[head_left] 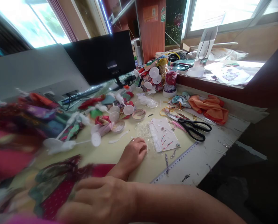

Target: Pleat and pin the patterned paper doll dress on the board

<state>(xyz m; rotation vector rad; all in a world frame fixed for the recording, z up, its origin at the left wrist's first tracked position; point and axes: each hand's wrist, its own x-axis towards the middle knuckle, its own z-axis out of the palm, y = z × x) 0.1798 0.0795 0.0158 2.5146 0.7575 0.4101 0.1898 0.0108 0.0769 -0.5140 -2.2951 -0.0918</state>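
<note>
My right arm crosses over my left in front of me. At the lower left, my right hand reaches over a crimson polka-dot cloth with a green ruffled trim and a dark red bow; motion blurs its fingers, so its grip cannot be made out. My left hand rests on the table with its fingers curled and closed, beside a crumpled clear plastic bag. Whatever those fingers may hold is hidden. Right of that hand lies a white card with small beads and coloured strips on it.
Black-handled scissors lie beyond a ruler strip and some sparkly chain pieces. Orange cloth is at the right. White plastic stands and colourful fabrics crowd the left. A black monitor stands behind.
</note>
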